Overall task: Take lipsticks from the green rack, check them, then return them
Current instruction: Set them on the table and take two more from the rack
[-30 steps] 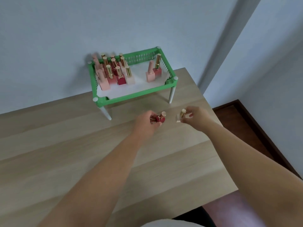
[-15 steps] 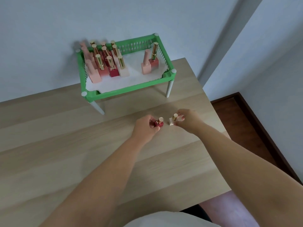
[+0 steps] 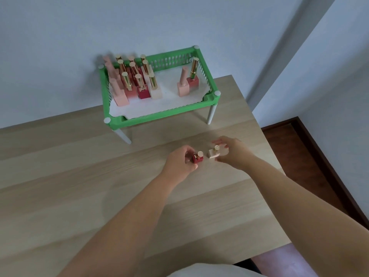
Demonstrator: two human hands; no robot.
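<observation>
A: Pale wood-grain table (image 3: 79, 176) against a blue-grey wall, dark wooden floor past its right edge.

B: And the action, near that right edge: the left hand (image 3: 179, 163) has its fingers closed on a dark red square-based lipstick with a gold cap (image 3: 198, 157), its base down at the tabletop.

A: Just beside it, the right hand (image 3: 231, 151) curls loosely round a cream square-based lipstick with a gold cap (image 3: 214, 152). Fingers spread, whether they grip it I cannot tell.

B: Both lipsticks upright, close but apart.

A: Behind them, at the table's far edge, the green plastic rack on white legs (image 3: 159, 117), lined in white.

B: A cluster of pink, red and cream lipsticks (image 3: 135, 82) fills its left end, a pair of pink and red lipsticks (image 3: 187, 82) stands at its right.
</observation>
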